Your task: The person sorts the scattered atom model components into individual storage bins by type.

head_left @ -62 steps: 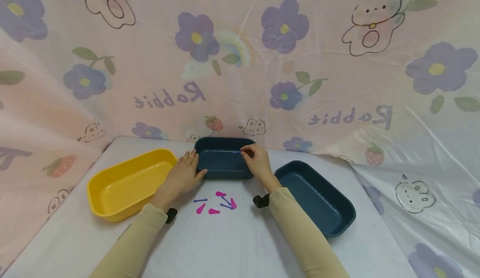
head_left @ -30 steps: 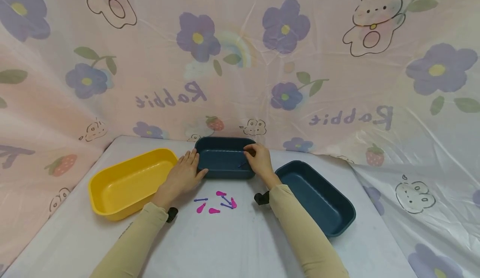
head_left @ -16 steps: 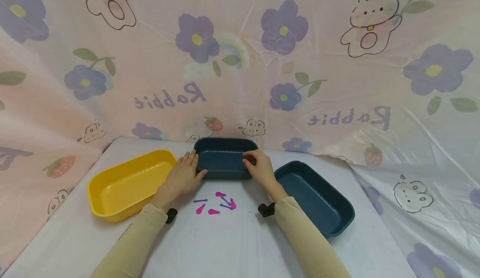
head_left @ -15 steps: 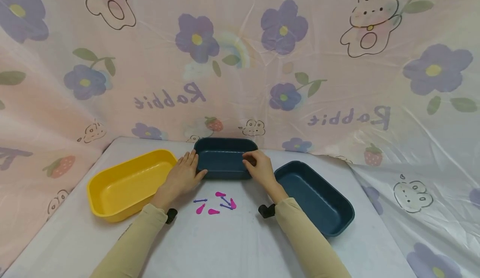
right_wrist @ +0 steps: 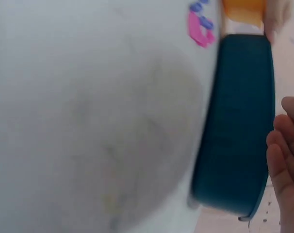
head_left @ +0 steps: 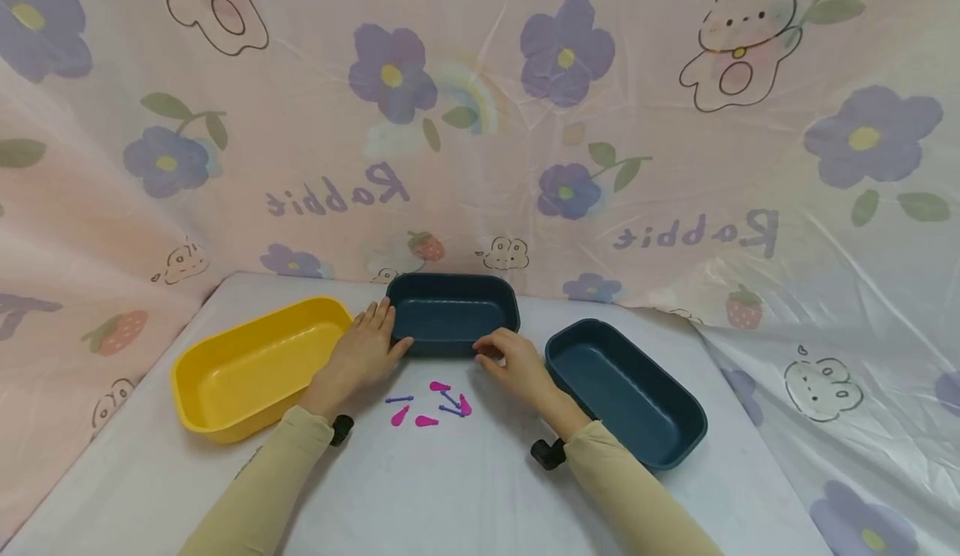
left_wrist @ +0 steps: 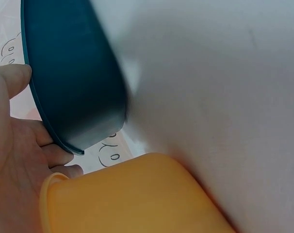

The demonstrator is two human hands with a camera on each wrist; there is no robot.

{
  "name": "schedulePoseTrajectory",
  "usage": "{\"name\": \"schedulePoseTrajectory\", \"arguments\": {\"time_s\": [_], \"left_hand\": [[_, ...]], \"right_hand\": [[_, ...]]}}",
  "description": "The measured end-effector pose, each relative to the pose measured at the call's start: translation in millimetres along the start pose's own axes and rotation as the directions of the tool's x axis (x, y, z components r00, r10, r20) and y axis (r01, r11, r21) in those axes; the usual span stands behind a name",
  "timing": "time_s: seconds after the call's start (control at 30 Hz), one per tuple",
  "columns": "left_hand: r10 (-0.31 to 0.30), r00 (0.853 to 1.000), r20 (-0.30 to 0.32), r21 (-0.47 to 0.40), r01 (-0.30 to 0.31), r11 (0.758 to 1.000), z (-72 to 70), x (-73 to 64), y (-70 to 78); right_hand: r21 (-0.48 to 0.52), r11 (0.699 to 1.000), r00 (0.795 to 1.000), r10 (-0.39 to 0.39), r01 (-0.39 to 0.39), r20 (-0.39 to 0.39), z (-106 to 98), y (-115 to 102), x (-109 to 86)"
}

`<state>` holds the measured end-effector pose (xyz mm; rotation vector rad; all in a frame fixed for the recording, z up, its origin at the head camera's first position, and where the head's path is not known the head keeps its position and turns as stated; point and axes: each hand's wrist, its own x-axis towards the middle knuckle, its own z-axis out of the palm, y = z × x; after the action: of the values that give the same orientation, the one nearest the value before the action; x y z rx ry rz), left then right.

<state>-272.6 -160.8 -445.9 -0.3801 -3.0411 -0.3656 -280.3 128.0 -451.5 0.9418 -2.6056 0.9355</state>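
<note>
In the head view my left hand (head_left: 360, 360) rests on the left end of the middle dark teal bin (head_left: 442, 348). The left wrist view shows its thumb on the rim, with the other fingers along the bin's end. My right hand (head_left: 519, 370) is just in front of the bin's right front corner, fingers loosely bent, nothing seen between them. On the cloth before the bin lie several pink drop-shaped pieces (head_left: 426, 421) and thin purple rods (head_left: 399, 399) with knobbed ends. The front part of the bin's floor is hidden by its wall.
A yellow bin (head_left: 262, 364) stands at the left, close to my left forearm. A second dark teal bin (head_left: 626, 389) stands at the right, partly behind my right forearm. White cloth (head_left: 420, 489) covers the table, and a printed curtain (head_left: 480, 122) hangs behind.
My right hand held a purple rod over the middle bin, and let it drop inside. It has since drawn back toward me, out of the bin. My left hand has stayed put.
</note>
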Motion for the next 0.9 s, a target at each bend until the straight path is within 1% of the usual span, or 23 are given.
{"name": "schedulePoseTrajectory", "arguments": {"time_s": [0.27, 0.4, 0.53, 0.7, 0.9], "left_hand": [[-0.011, 1.0, 0.007, -0.01, 0.011, 1.0, -3.9, -0.7, 2.1], [-0.013, 1.0, 0.009, -0.01, 0.013, 1.0, -4.5, -1.5, 2.7], [-0.01, 1.0, 0.008, -0.008, 0.01, 1.0, -4.1, -2.1, 1.8], [-0.006, 1.0, 0.005, -0.005, 0.006, 1.0, -3.4, -1.6, 1.2], [-0.007, 1.0, 0.011, 0.001, 0.007, 1.0, -1.7, -0.2, 0.9]], "right_hand": [[-0.015, 0.997, 0.99, -0.068, 0.071, 0.124, 7.2, -6.9, -14.8], [-0.015, 0.996, 0.979, -0.087, 0.092, 0.187, 11.8, -9.3, -21.2], [-0.036, 0.994, 0.965, -0.092, 0.103, 0.244, 15.3, -13.5, -25.8], [-0.072, 0.99, 0.952, -0.094, 0.12, 0.291, 20.4, -15.8, -28.6], [-0.102, 0.981, 0.937, -0.124, 0.165, 0.327, 25.8, -15.1, -31.9]]}}
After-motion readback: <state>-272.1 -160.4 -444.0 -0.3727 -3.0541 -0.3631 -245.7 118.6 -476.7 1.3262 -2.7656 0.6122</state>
